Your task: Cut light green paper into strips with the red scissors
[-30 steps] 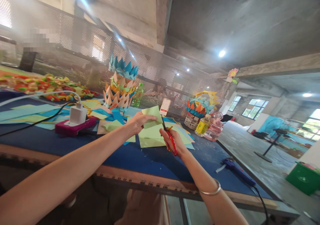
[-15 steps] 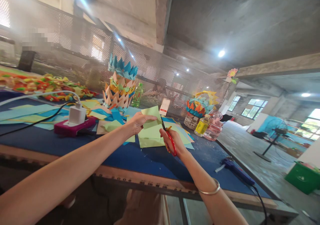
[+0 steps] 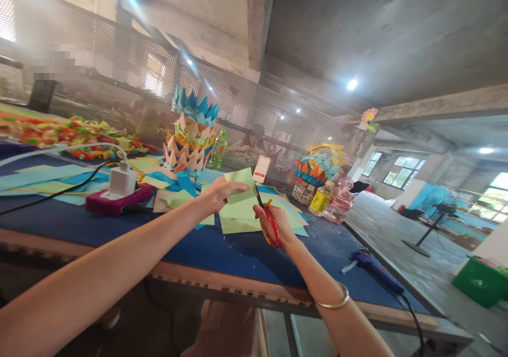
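My left hand (image 3: pixel 220 193) is closed on a piece of light green paper (image 3: pixel 240 177), thumb on top, holding it up over the table. In my right hand (image 3: pixel 275 219) are scissors (image 3: pixel 273 229) with red and yellow handles. Their dark blades stand at the paper's right edge; whether they bite into it I cannot tell. Beneath both hands lies a loose stack of green, yellow and blue paper sheets (image 3: pixel 238 226).
Left of my hands, a white charger (image 3: pixel 121 181) sits in a purple power strip (image 3: pixel 99 202). Behind stand folded-paper crowns (image 3: pixel 190 150), a green bottle (image 3: pixel 218 150) and a yellow-labelled bottle (image 3: pixel 320 199). A blue glue gun (image 3: pixel 375 272) lies near the table's (image 3: pixel 190 251) right edge.
Almost nothing differs. Both hands, the green paper and the scissors keep nearly the same places.
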Available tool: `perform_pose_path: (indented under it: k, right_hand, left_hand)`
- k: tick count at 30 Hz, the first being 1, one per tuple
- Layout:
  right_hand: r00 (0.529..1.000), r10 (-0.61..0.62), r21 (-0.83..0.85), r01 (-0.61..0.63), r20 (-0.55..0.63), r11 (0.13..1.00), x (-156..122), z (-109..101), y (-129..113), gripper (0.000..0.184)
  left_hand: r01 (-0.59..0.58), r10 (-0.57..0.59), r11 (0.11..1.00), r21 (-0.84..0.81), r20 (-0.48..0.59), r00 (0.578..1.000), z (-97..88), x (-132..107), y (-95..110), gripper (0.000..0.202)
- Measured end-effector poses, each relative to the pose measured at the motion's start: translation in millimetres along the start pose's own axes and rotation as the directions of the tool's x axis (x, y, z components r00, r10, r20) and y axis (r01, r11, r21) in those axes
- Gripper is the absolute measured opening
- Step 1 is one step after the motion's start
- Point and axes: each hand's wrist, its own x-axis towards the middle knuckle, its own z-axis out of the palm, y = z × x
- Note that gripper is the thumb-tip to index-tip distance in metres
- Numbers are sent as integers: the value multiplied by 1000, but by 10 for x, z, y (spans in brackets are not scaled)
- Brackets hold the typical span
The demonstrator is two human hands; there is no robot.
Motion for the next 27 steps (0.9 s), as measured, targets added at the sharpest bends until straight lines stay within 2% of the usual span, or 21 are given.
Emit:
perform_pose_path:
  k: [7,10,13,16,18,21,24,26,27]
  right_hand:
    - [1000,11,43,-11,3,999,-33,47,24,50]
    - [999,8,-81,-12,-50,997,4,28,31,51]
    - [987,5,-290,-53,-163,956,79,-116,52,47]
    - [960,67,-480,-196,-273,855,125,-397,129,37]
    - [906,185,-585,-391,-381,710,118,-614,222,37]
    - [834,324,-652,-551,-447,521,60,-881,394,35]
    - [804,452,-695,-575,-385,431,1,-1006,529,30]
    - [821,457,-726,-539,-342,426,-9,-1009,570,30]
    - [846,416,-740,-508,-333,441,-2,-988,573,31]
  left_hand:
    - [13,-13,1000,-23,22,1000,4,-11,7,21]
    - [18,-17,1000,-26,23,1000,-8,2,-3,22]
    - [21,-21,1000,-21,11,1000,-26,28,-17,21]
    - [31,-31,999,-30,3,1000,-37,49,-31,23]
    - [30,-31,999,-36,-4,1000,-39,54,-37,25]
    - [41,-42,999,-35,-8,999,-41,57,-45,28]
    - [55,-55,998,-38,1,998,-55,68,-57,32]
    - [52,-52,998,-38,2,999,-68,80,-69,35]
    - [50,-50,998,-38,2,999,-73,86,-75,35]
